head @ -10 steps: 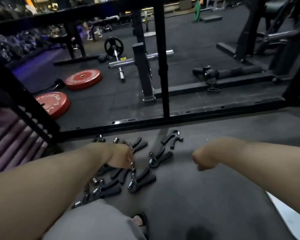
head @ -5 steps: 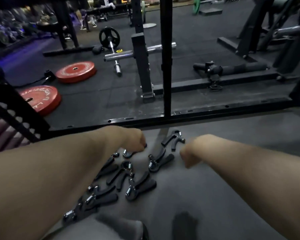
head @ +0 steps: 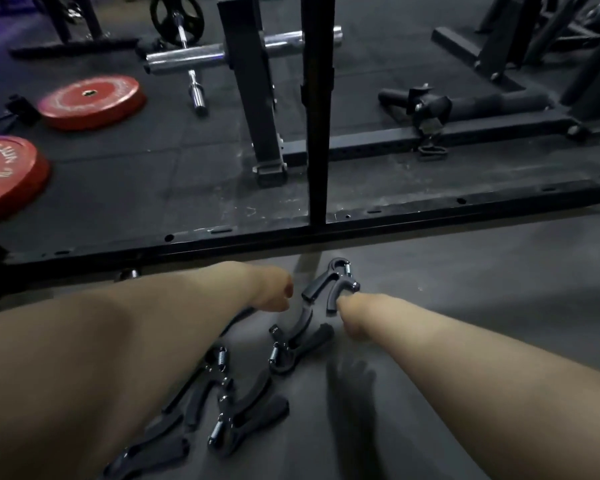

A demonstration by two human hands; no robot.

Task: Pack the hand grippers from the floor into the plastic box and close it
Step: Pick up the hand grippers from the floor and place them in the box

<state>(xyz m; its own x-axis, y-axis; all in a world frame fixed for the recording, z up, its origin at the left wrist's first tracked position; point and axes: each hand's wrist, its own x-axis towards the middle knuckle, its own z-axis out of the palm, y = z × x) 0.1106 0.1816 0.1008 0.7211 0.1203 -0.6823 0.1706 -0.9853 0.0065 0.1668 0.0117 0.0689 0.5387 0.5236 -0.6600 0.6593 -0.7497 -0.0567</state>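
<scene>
Nearest, by the left forearm, approx four hand grippers (head: 222,424) lie scattered on the grey floor mat (head: 465,306), some partly under the arm so exact count unclear. Mid: another gripper (head: 293,344) flat btwn the wrists. Farthest gripper (head: 331,284) sits just short of the black rack rail (head: 326,233), w/ right hand (head: 352,315) touching its handle end; fingers curled under, can't tell if it's actually gripped. Left hand (head: 274,289) likewise curled away from the camera, grip and contents not visible. Likely light, rigid plastic + steel spring; padded handles prob non-slip, not fragile. Best taken by both handles together, away from the spring. Plastic box not in view.
</scene>
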